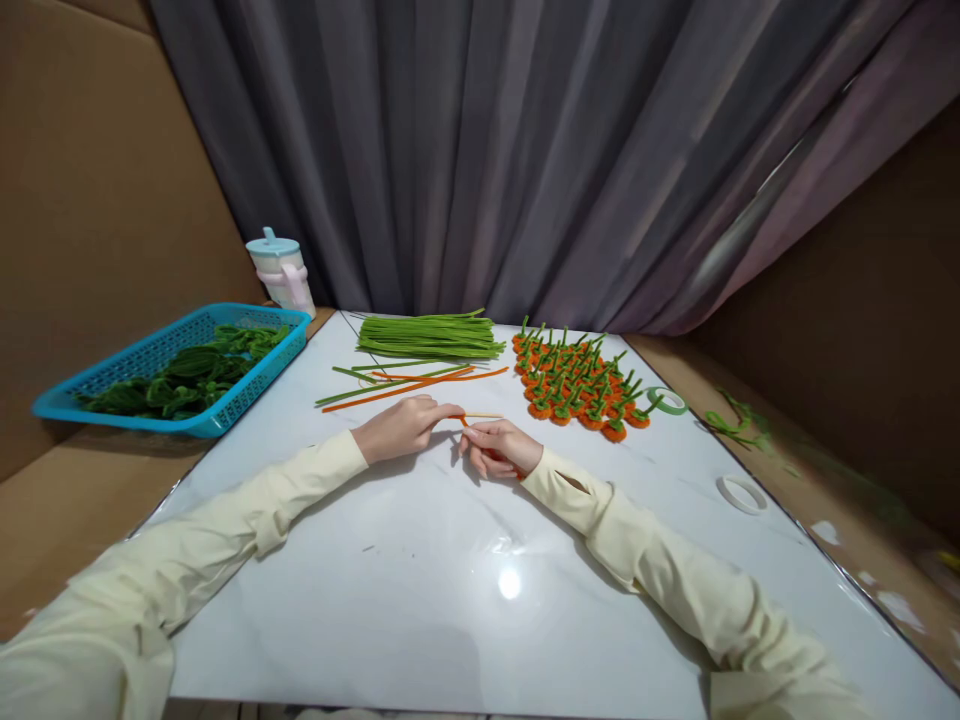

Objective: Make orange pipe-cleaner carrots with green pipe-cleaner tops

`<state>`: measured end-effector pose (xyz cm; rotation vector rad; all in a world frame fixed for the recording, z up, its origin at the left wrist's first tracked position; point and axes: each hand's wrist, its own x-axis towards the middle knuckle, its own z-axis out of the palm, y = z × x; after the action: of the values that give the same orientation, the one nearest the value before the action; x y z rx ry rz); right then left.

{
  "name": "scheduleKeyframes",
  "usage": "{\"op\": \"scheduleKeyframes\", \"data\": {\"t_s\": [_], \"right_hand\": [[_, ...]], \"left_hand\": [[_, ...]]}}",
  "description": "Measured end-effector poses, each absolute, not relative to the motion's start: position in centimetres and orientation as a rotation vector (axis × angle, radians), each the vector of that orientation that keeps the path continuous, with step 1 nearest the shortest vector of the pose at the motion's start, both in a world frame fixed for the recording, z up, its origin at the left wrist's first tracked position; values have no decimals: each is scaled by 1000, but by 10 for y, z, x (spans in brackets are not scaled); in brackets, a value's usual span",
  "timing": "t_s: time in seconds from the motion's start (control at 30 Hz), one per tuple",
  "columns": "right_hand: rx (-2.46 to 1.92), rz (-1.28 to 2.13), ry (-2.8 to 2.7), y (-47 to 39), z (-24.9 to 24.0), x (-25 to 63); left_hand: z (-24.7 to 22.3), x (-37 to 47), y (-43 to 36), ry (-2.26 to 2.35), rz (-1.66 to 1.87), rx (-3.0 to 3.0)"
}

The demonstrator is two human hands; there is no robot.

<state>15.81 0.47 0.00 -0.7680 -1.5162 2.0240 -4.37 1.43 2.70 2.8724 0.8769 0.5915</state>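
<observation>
My left hand is closed in a pinch on a thin, pale wooden stick, whose bare end points right. A short stretch of orange pipe cleaner shows at the stick between my hands. My right hand has thumb and finger pinched on this orange pipe cleaner, its other fingers curled below. A bit of orange also peeks out under the right wrist. Just beyond my hands lie loose orange pipe cleaners and green pipe cleaners, some crossing each other.
A bundle of green pipe cleaners lies at the back. Right of it stand rows of small orange pieces with green stems. Green tape and white tape lie rightward. A blue basket of green leaves and a lidded cup are left.
</observation>
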Motion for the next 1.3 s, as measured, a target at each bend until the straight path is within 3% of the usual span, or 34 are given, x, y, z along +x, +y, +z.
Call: {"op": "scheduleKeyframes", "data": {"t_s": [0.2, 0.4, 0.6, 0.83, 1.07, 1.3], "right_hand": [[-768, 2054, -1513, 5, 1, 160], [-748, 2121, -1539, 5, 3, 163], [-743, 2164, -1563, 7, 1, 168], [-763, 2101, -1509, 11, -4, 168], [-793, 2072, -1476, 14, -2, 170], [-764, 2044, -1449, 10, -2, 166]], "left_hand": [[45, -44, 13, 975, 370, 2908], [76, -49, 8, 954, 293, 2569], [72, -54, 14, 844, 145, 2055], [67, -57, 18, 707, 295, 1630], [58, -50, 16, 791, 300, 1742], [45, -41, 11, 891, 607, 1888]]}}
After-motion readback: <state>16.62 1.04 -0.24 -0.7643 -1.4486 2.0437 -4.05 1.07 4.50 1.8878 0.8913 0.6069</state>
